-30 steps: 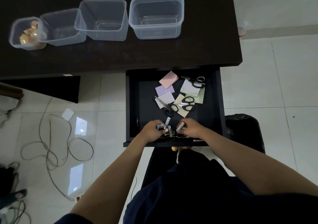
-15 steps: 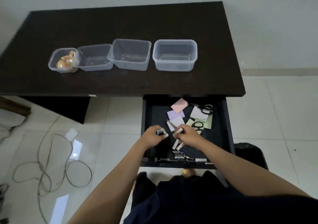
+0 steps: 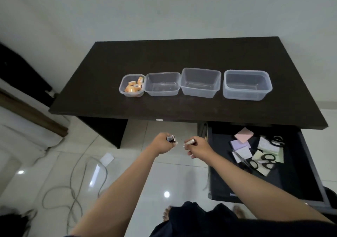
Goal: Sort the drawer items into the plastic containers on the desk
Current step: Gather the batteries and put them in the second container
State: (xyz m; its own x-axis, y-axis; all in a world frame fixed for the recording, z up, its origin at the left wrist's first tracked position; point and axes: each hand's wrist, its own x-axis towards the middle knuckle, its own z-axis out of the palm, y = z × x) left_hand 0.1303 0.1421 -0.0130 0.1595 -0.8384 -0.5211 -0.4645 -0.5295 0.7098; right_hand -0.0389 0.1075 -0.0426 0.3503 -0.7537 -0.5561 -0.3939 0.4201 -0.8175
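While both hands [image 3: 164,143] grip batteries [image 3: 189,142], long axes tilted, ends toward desk [image 3: 182,58].

— What does the room look like?
— A plain pale wall [image 3: 164,9] runs behind a dark wooden desk [image 3: 182,58]; the floor [image 3: 164,173] is glossy white tile with thin grout lines, catching bright spots of light as reflections.
— Anything lying about on it?
— A grey cable [image 3: 73,187] loops loosely across the tiles at the left; a small white card [image 3: 107,158] lies near it, just beside the desk's dark side panel [image 3: 107,129].
— And at the far left?
— A wooden strip [image 3: 32,112] slants above something white; a dark shape stands against the wall above it, too blurred to identify.
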